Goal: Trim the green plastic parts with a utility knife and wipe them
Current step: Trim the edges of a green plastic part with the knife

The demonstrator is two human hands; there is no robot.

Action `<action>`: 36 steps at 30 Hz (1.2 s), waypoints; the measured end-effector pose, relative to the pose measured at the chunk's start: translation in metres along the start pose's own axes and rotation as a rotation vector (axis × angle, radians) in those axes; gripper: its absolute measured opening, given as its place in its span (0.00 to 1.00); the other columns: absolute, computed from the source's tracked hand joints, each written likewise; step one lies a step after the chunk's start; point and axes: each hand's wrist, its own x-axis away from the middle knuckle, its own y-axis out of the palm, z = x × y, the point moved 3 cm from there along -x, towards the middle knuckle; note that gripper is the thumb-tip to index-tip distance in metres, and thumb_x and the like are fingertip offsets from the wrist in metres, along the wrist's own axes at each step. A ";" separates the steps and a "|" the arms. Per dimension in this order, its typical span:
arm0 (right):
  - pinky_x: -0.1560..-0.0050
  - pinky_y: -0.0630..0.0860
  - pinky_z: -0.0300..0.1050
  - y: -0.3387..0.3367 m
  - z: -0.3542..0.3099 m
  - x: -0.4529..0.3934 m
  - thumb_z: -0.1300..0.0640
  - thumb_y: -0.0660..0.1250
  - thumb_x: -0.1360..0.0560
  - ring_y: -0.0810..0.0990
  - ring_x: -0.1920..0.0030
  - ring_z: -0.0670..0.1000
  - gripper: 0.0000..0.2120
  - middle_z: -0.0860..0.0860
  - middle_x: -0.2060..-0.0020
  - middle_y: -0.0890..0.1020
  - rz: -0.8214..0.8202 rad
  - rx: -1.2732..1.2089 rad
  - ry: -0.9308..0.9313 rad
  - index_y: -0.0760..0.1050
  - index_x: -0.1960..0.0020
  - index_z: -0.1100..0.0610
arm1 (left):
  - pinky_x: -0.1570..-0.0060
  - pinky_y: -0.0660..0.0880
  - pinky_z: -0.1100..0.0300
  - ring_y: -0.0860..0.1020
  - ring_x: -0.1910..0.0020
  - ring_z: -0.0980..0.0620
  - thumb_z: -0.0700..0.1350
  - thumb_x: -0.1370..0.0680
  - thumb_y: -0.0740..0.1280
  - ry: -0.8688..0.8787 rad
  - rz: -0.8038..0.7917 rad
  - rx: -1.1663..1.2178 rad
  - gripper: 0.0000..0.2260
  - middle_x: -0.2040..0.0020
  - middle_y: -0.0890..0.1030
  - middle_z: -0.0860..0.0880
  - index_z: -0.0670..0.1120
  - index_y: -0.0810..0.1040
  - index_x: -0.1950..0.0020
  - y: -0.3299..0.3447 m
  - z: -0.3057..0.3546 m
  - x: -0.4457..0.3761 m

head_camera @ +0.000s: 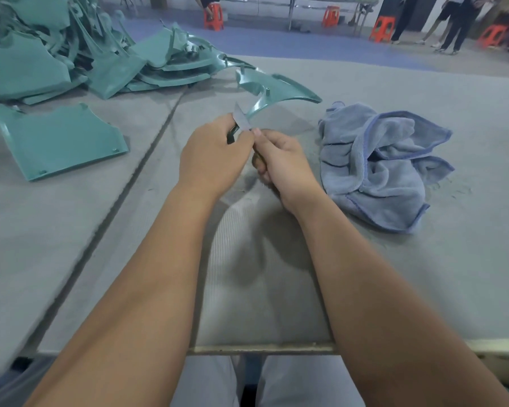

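Head view, seated at the grey felt-covered table [365, 274]. My left hand [215, 160] and my right hand [282, 163] meet at the centre of the table, thumbs almost touching. My left hand curls round the near tip of a curved green plastic part [276, 88]; from that grip the part rises away from me and fans out to the right, its far edge lifted off the table and small pegs standing on its inner face. My right hand is closed on the dark handle of the utility knife [242, 120], most of which is hidden inside my fist; my thumb presses near the base of the grey blade. The blade points up and to the left, away from me, and lies against the narrow neck of the part just beyond my left thumb. Whether the edge is cutting into the plastic or only resting on it, I cannot tell.

A crumpled blue cloth [385, 165] lies just to the right of my right hand, not touching it. To the left, well apart from my hands, one flat green panel [59, 142] lies alone, and behind it a large heap of green parts [71, 48] fills the far left corner. Orange stools [213, 16] stand on the floor beyond the table.

I can read no writing, label or brand mark on the part, the knife or the cloth.
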 end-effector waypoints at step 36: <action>0.72 0.61 0.40 -0.009 0.007 -0.007 0.54 0.60 0.19 0.62 0.78 0.43 0.15 0.44 0.79 0.68 0.322 0.036 0.066 0.73 0.64 0.55 | 0.67 0.63 0.59 0.66 0.72 0.56 0.58 0.21 0.62 -0.163 -0.022 0.077 0.12 0.70 0.71 0.51 0.54 0.79 0.58 0.009 -0.015 -0.008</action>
